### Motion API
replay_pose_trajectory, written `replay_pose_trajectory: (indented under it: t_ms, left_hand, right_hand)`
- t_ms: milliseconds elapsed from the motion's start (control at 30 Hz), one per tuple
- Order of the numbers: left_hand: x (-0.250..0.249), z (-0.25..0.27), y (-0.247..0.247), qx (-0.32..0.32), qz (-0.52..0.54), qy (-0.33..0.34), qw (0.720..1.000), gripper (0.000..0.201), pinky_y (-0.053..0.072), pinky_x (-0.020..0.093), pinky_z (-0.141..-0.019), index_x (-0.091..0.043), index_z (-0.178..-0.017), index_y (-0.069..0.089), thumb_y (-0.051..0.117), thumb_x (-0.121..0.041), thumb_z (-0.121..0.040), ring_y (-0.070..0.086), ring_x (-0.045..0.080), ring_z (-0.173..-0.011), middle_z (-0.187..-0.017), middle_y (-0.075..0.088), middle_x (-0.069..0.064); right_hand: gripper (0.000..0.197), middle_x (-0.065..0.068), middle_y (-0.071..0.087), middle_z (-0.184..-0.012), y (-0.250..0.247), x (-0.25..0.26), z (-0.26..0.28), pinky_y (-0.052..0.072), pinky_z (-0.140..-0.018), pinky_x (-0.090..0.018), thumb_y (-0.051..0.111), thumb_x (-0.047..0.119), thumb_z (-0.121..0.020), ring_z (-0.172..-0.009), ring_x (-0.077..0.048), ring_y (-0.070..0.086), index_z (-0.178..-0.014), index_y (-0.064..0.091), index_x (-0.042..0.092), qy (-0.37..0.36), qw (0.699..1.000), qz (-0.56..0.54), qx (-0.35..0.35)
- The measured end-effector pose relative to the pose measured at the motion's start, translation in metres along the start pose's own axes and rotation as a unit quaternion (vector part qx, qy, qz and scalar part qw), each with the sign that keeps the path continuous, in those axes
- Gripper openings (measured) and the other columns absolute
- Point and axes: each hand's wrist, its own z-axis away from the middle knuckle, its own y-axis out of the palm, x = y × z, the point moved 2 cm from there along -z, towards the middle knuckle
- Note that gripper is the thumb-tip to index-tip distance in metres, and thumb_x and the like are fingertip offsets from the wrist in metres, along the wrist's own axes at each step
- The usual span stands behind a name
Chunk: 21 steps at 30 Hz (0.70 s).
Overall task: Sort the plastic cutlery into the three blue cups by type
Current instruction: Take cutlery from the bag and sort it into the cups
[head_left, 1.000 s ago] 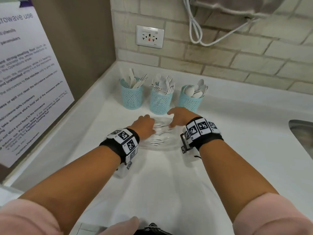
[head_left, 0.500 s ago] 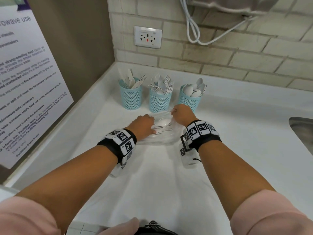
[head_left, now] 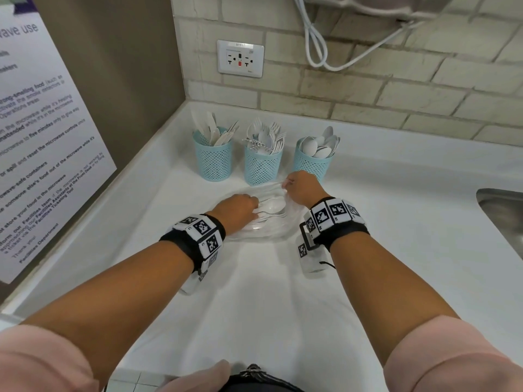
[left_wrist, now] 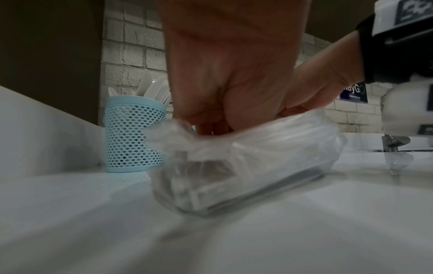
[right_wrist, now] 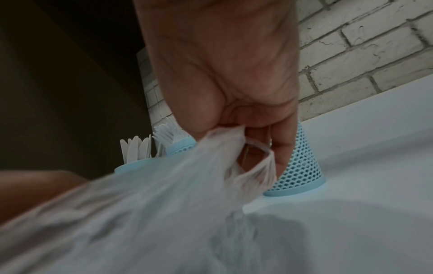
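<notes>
Step in hand, as judged: a clear, crinkled plastic bag (head_left: 263, 219) of white plastic spoons (head_left: 270, 207) is being opened so that its contents can be sorted. The bag lies on the white tabletop (head_left: 283, 306), just in front of the middle light-blue mesh cup (head_left: 262, 168), which is taken as landmark. The bag's mouth is pinched and drawn upward by the right hand (head_left: 301, 188), its fingers curled tightly round a gathered fold of film; this hand is held just right of and in front of the middle cup. The left hand (head_left: 236, 209), in front of and slightly left of the middle cup, is curled with its fingers at or inside the bag, near the spoons; whether a spoon is actually gripped cannot be told. Containers: the middle cup is filled with white plastic forks; the light-blue mesh cup to its left (head_left: 212, 159) holds white plastic knives; the light-blue mesh cup to its right (head_left: 311, 162) holds white plastic spoons. Next move, as judged: the spoons are to be drawn clear of the film and stood in the right-hand cup; the film may cling or snag.
</notes>
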Motion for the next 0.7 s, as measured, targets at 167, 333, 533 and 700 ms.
replay_pose_trajectory:
  t_ms: [167,333,533,700]
  left_hand:
    - [-0.001,0.0012,-0.0006,0.012,0.011,0.014,1.0,0.037,0.04,0.031,-0.083,-0.004,-0.112,0.057,0.055,-0.035,-0.092,0.053,0.028,-0.103,-0.11,0.057,0.014]
    - [-0.0027,0.0024,-0.0013,0.013,0.015,0.011,1.0,0.029,0.04,0.03,-0.079,-0.005,-0.103,0.058,0.056,-0.031,-0.092,0.055,0.027,-0.098,-0.106,0.06,0.012]
    - [-0.0043,0.0064,-0.0019,0.008,0.021,0.024,0.999,0.023,0.034,0.026,-0.072,-0.001,-0.101,0.057,0.05,-0.022,-0.093,0.056,0.029,-0.095,-0.104,0.061,0.015]
    - [-0.0043,0.0088,-0.0003,0.017,0.013,0.036,0.999,0.022,0.036,0.027,-0.073,-0.001,-0.099,0.058,0.051,-0.02,-0.092,0.057,0.029,-0.094,-0.1,0.062,0.014]
  right_hand:
    - [0.029,-0.016,0.064,-0.111,0.0007,-0.0019,0.001,0.039,-0.084,-0.028,0.041,0.015,-0.096,-0.108,-0.03,0.056,-0.105,0.065,0.0,0.004,1.0,-0.014,0.002]
    - [0.03,-0.016,0.062,-0.115,0.0003,-0.0014,0.0042,0.039,-0.086,-0.027,0.041,0.015,-0.097,-0.109,-0.031,0.055,-0.106,0.065,0.0,0.002,1.0,-0.004,0.007]
    - [0.029,-0.015,0.063,-0.115,-0.0017,-0.0054,0.0058,0.041,-0.09,-0.03,0.043,0.015,-0.096,-0.111,-0.03,0.055,-0.107,0.065,0.001,0.013,1.0,-0.01,0.022]
    - [0.027,-0.015,0.063,-0.114,-0.0025,-0.0051,0.0089,0.043,-0.092,-0.032,0.044,0.013,-0.095,-0.11,-0.03,0.056,-0.106,0.067,0.003,0.013,1.0,-0.013,0.021]
